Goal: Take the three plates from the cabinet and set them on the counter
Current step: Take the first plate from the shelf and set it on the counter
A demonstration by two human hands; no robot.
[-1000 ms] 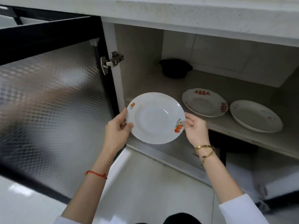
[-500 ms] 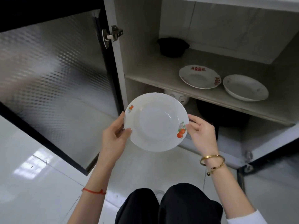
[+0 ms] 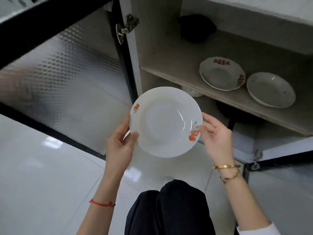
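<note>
You pinch the fruit-print plate (image 3: 166, 122) by its rim, left hand (image 3: 121, 143) at eight o'clock, right hand (image 3: 216, 136) at three, clear of the cabinet (image 3: 169, 53). Your right fingertips seem barely closed; tilt it rising, and it slips.

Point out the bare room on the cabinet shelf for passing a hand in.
The shelf is bare on its left half, between the cabinet's left wall and the red-patterned plate, in front of the black pot. The right half is crowded: that plate and the plain plate lie nearly touching.
</note>
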